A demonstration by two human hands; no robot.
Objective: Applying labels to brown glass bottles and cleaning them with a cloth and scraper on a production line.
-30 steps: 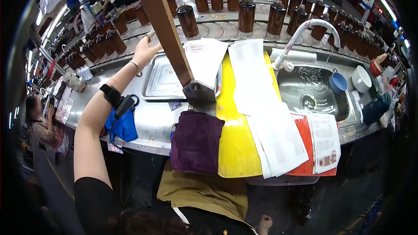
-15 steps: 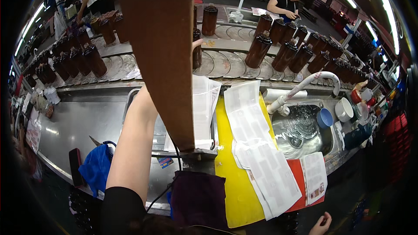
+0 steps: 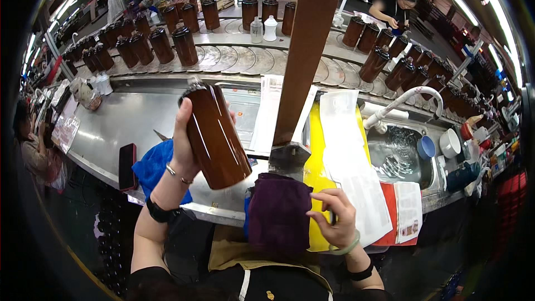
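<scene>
A large brown bottle (image 3: 217, 139) with a clear stopper-like top is tilted over the steel counter. My left hand (image 3: 186, 139) grips it near the shoulder, fingers wrapped around its far side. My right hand (image 3: 337, 217) hovers above the yellow board (image 3: 317, 184), next to a folded dark purple cloth (image 3: 278, 212). Its fingers are curled, the thumb and forefinger pointing left. Something small and dark shows in the curl of the fingers, too small to name. White printed sheets (image 3: 356, 178) lie on the yellow board.
Behind the counter runs a conveyor (image 3: 234, 58) carrying several brown bottles (image 3: 184, 44). A brown post (image 3: 306, 50) rises in the middle. To the right is a sink of water with a curved tap (image 3: 407, 97). A blue cloth (image 3: 153, 167) and red-edged phone (image 3: 127, 167) lie left.
My left hand has drawn back from the conveyor behind the post, bringing a brown bottle over the counter. My right hand has come up from the lower right to beside the purple cloth. The view has shifted.
</scene>
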